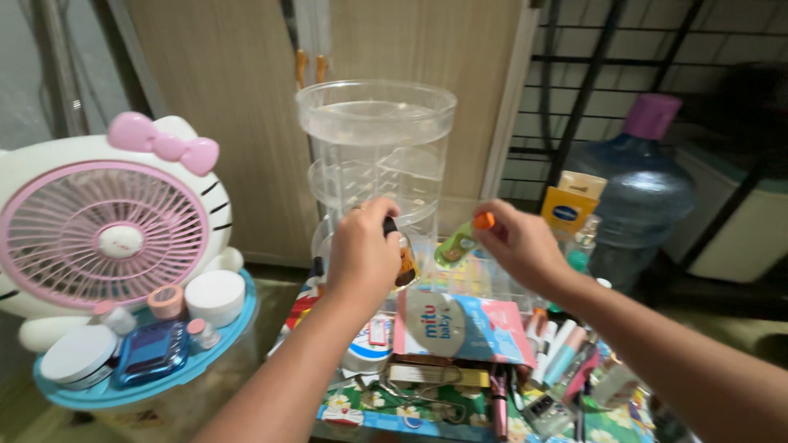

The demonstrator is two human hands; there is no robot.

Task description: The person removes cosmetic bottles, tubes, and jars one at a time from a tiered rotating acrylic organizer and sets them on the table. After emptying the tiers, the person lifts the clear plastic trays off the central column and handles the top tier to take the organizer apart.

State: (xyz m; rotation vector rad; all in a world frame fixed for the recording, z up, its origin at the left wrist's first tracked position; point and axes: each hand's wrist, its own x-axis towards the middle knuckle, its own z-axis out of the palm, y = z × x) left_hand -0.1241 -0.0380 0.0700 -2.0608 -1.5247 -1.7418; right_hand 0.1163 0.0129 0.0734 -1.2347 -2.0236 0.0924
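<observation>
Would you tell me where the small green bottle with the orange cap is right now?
In the head view, the green bottle sits right of centre, held by the right hand, just in front of the clear tiered organiser.

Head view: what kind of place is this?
Probably a home corner used for cosmetics: a clear tiered plastic organiser, a pink-and-white cat-shaped desk fan, and a large blue water jug with pink cap beside a cluttered table.
</observation>
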